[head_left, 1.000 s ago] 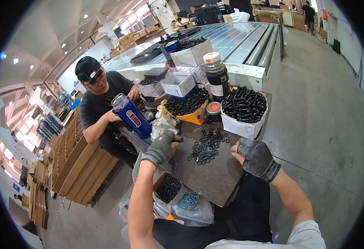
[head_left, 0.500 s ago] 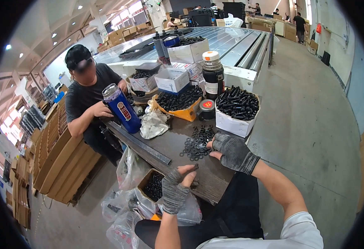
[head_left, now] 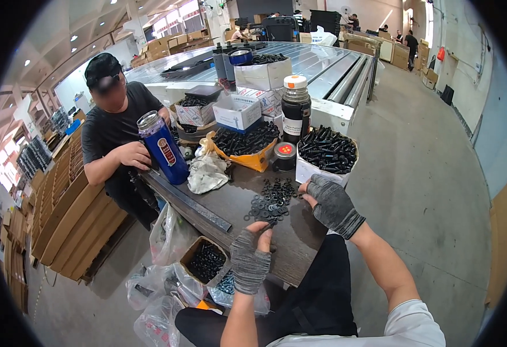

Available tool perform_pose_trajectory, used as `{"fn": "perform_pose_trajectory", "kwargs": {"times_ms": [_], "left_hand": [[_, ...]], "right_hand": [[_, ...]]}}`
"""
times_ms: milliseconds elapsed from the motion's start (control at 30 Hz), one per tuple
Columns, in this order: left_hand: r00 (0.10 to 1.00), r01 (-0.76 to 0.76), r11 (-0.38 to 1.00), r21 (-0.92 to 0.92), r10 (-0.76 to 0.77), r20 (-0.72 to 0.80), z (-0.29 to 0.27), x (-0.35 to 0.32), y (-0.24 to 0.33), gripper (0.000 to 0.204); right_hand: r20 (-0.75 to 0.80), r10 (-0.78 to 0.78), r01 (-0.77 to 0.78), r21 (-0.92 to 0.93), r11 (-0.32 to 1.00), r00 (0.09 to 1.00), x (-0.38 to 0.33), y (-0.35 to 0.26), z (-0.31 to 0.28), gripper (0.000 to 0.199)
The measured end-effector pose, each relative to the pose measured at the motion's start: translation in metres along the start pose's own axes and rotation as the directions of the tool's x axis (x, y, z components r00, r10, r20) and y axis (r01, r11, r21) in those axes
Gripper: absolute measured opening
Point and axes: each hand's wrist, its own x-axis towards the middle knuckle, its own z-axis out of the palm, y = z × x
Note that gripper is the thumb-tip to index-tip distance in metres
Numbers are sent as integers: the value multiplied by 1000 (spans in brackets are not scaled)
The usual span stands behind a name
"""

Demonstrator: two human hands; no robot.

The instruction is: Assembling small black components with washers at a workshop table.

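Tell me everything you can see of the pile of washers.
The washers are small, dark rings, black to grey, with open centres. They lie loose in an uneven heap on the brown table, crowded at the far side, where single shapes blur together; flat rings show more plainly toward the near left. Metal or rubber, I can't tell. The tin stands beyond them. The left hand's fingertips are at the near edge, the right hand's beside the right edge; contact is unclear.

Fingerless knit gloves (head_left: 339, 209): mottled grey. Small flat ring washers (head_left: 274, 208): black to grey. Wooden desk (head_left: 298, 246): dark brown, grained. Tall cylindrical bottle (head_left: 162, 157): deep blue. Crumpled cloth (head_left: 207, 174): off-white. Boxed cylindrical parts (head_left: 327, 151): black.
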Motion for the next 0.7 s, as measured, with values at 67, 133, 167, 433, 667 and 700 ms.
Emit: {"fn": "perform_pose_trajectory", "kwargs": {"times_ms": [67,133,167,433,667,700], "left_hand": [[1000,3,1000,4,-3,1,-2,1,-3,17],[998,-56,998,42,56,-6,-1,1,-6,16],[993,-116,990,80,118,-16,0,1,-6,16],[995,-100,992,74,101,-4,3,5,-6,16],[966,-237,957,165,251,-68,-10,-2,-22,18],[932,-334,894,298,360,-38,-10,-2,-11,19]], "right_hand": [[25,7,-4,-88,996,1000,-3,-1,2,22],[49,11,-7,-81,997,999,-4,0,5,23],[74,10,-5,-73,997,997,-4,1,6,24],[-1,-142,141,-74,987,990,-5,5,22,18],[-16,-284,284,-1,959,959,-4,10,47,23],[92,-198,196,30,980,976,-4,-3,30,23]]}}
